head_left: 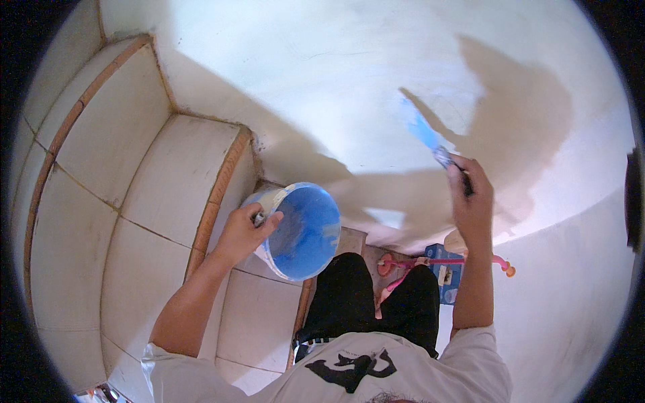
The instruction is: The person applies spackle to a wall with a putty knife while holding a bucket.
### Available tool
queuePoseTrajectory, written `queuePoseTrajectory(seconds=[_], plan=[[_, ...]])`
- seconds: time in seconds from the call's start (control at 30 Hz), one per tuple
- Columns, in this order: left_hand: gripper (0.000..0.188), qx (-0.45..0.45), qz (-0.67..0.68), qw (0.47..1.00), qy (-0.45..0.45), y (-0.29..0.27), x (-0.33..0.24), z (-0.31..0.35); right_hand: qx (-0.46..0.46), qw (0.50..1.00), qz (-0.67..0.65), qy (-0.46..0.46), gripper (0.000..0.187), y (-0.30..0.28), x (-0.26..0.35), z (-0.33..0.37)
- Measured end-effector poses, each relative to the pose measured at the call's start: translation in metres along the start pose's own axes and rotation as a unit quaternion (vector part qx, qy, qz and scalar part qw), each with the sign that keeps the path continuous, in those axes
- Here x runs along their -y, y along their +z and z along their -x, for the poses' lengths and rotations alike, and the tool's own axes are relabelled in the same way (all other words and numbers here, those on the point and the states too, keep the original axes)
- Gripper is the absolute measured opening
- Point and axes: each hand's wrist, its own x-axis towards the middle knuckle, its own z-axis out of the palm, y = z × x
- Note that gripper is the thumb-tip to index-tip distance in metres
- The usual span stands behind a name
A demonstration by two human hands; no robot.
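My left hand [250,232] is closed on the near-left rim of a bucket [306,232], which tilts so its blue inside shows. Pale smears coat its walls, and a greyish patch lies in it. A small grey piece shows beside my left thumb; what it is I cannot make out. Raised at the right, my right hand [471,191] grips the dark handle of a putty knife [422,127]. Its blade looks bluish and points up and left, close to the white wall [322,60]. Whether the blade touches the wall, I cannot tell.
Tiled steps [164,181] with brown edging climb at the left. My legs in black trousers [346,289] are below the bucket. Near my right knee are a blue box [449,292] and a pink rod-like thing [457,260]. Shadows of my arm and the knife fall on the wall.
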Motion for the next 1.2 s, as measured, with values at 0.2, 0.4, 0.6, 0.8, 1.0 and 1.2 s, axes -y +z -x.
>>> queuePoseTrajectory(seconds=[0.2,0.4,0.6,0.8,1.0,1.2], plan=[[0.042,-0.005,0.026,1.0,0.005,0.002,0.01,0.0,-0.024,0.999,0.022,0.003,0.016,-0.007,-0.004,-0.012],[0.041,0.013,0.051,0.999,-0.014,0.002,0.007,0.003,-0.077,0.987,0.047,0.134,0.023,-0.069,-0.038,0.016],[0.042,0.004,0.071,0.997,0.006,0.006,0.013,0.001,-0.044,0.996,-0.033,0.067,0.022,-0.047,-0.016,0.009],[0.044,-0.003,0.065,0.998,-0.005,0.009,0.014,-0.002,-0.052,0.994,-0.019,0.089,0.022,-0.052,-0.032,-0.005],[0.044,-0.006,0.047,0.998,-0.03,-0.001,-0.005,0.008,-0.119,0.976,-0.016,0.183,0.028,-0.11,-0.06,0.036],[0.043,0.011,0.037,0.999,-0.013,-0.001,0.0,0.003,-0.038,0.987,-0.134,0.079,0.023,-0.041,-0.006,0.028]])
